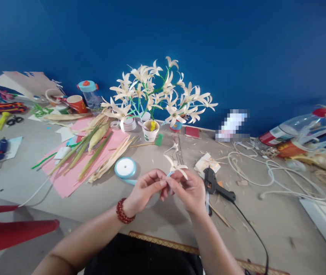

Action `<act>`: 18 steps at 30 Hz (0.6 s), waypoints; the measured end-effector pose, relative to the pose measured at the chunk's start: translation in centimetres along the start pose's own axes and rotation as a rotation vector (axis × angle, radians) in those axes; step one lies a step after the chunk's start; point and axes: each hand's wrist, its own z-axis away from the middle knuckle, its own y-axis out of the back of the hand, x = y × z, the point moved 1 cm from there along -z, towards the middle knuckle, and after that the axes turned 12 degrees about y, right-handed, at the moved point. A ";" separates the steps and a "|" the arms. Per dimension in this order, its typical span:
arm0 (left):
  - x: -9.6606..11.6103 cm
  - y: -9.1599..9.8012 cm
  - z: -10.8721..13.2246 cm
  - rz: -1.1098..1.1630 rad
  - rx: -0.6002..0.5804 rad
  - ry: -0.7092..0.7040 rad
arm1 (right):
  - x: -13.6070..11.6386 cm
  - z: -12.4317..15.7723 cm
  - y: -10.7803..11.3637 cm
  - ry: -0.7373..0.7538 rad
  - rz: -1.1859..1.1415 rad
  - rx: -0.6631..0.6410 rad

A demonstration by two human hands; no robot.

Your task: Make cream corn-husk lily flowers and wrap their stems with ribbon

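Note:
My left hand, with a red beaded bracelet at its wrist, is closed in a pinch on a strip of light blue tape. The strip runs to the hand from the tape roll, which lies on the table to its left. Closed in a pinch too, my right hand holds a white handmade flower by its base. A bit of light blue shows just under the petals, between the two hands. The fingers hide most of the stem. Another small white flower lies just beyond.
Many white flowers stand in cups, including a paper cup, by the blue wall. Right of my right hand lies a black glue gun with its cord. Dried husks cover pink paper on the left. A white cable loops at right.

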 end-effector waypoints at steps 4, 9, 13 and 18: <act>0.1 0.0 0.1 -0.037 0.084 -0.065 | -0.2 -0.2 0.0 0.043 0.090 -0.004; 0.2 0.1 0.1 0.008 0.044 -0.024 | 0.3 0.0 -0.1 -0.021 -0.024 -0.019; 0.2 0.3 0.1 0.023 0.011 -0.012 | 0.9 0.3 0.1 -0.035 -0.016 0.006; 0.1 0.3 0.1 0.031 0.007 -0.003 | 0.9 0.3 0.0 -0.036 -0.002 0.029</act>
